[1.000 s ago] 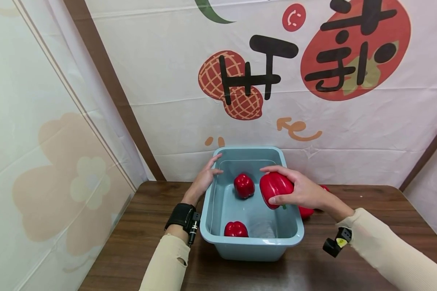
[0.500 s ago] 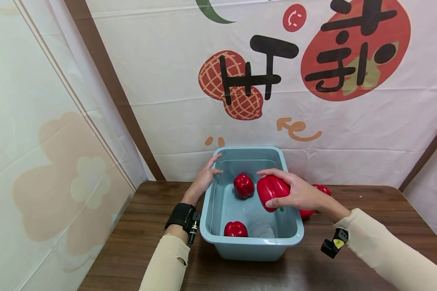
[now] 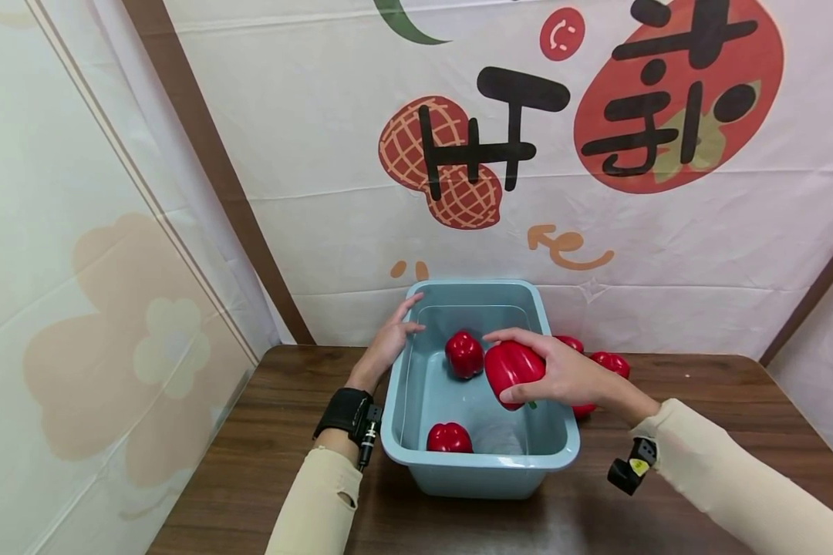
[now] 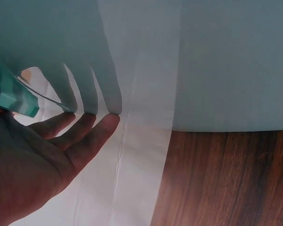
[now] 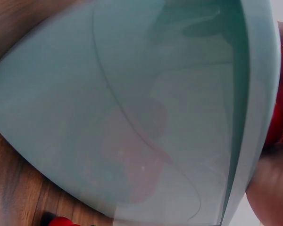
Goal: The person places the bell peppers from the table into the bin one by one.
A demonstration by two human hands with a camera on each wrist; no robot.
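A pale blue plastic tub (image 3: 482, 460) stands on the table. In the head view my right hand (image 3: 572, 375) grips a glossy red bell pepper (image 3: 512, 371) over the tub's right half, its green stem pointing down. My left hand (image 3: 386, 343) rests at the tub's left side with extended fingers. Three fingertips of the left hand (image 4: 42, 155) touch the outer wall in the left wrist view. Inside the tub lie two red bell peppers, one toward the back (image 3: 464, 354) and one near the front wall (image 3: 450, 438), partly hidden by the rim.
Right of the tub, several red bell peppers (image 3: 610, 363) lie on the brown wooden table (image 3: 701, 432), partly hidden by my right hand and the tub. A white printed cloth (image 3: 305, 154) hangs close behind the tub. Another cloth (image 3: 111, 347) hangs along the left.
My right hand has moved slightly left and down with the bell pepper, uncovering more of the peppers on the table. The left hand and the tub have stayed in place.
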